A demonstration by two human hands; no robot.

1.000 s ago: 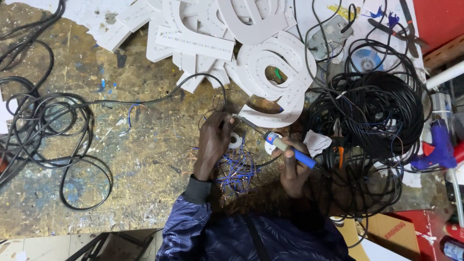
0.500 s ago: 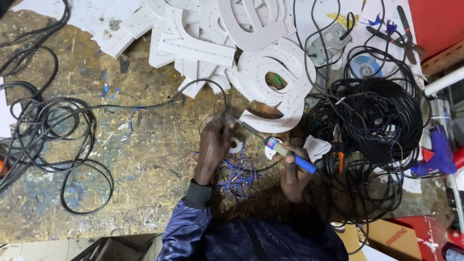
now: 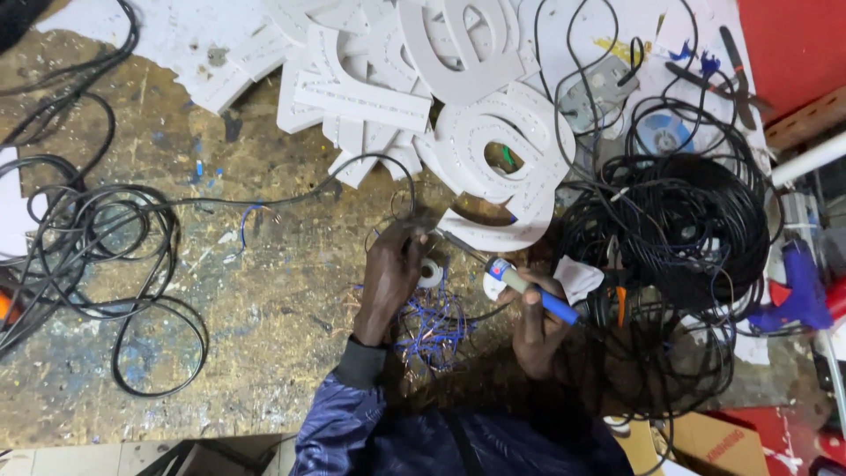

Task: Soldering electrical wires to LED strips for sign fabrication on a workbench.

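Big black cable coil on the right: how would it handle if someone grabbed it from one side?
The black cable coil would probably sag and spread, since its loops lie loose with no tie visible. It likely snags too: strands run over the orange-handled pliers and toward the right hand. It looks fairly heavy, given the many turns.

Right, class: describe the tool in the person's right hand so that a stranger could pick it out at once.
Start at the big black cable coil on the worn bench. Just left of it, the right hand grips a soldering iron. Its blue handle and thin metal tip set it apart from the blue glue gun further right.
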